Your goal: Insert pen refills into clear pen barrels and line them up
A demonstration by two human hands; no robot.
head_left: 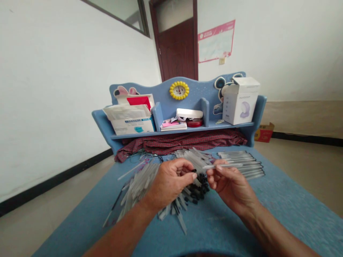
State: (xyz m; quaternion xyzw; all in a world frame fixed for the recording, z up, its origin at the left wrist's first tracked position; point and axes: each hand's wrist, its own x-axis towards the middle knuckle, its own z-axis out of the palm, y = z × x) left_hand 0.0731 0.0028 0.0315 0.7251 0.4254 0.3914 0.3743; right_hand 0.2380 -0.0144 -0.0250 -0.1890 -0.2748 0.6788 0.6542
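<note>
My left hand (171, 178) pinches a small black pen cap (194, 171) between thumb and index finger. In my right hand (232, 184), thumb and fingers close on a clear pen barrel (227, 166), which lies nearly level and points at the left hand. The cap and the barrel are apart. Below and between the hands is a heap of small black caps (200, 187). Loose frosted pen barrels (140, 184) spread under and beside the left hand, with another bunch (191, 157) behind. Beyond the right hand lies a neat row of pens (252, 166).
A blue desk (284, 214) carries everything. At its back, a shelf (210, 110) holds a mask box (131, 125), a white carton (239, 101), papers and a red round tin (194, 122). Folded checked cloth (182, 141) lies beneath. A thin dark-tipped rod (114, 205) lies at left.
</note>
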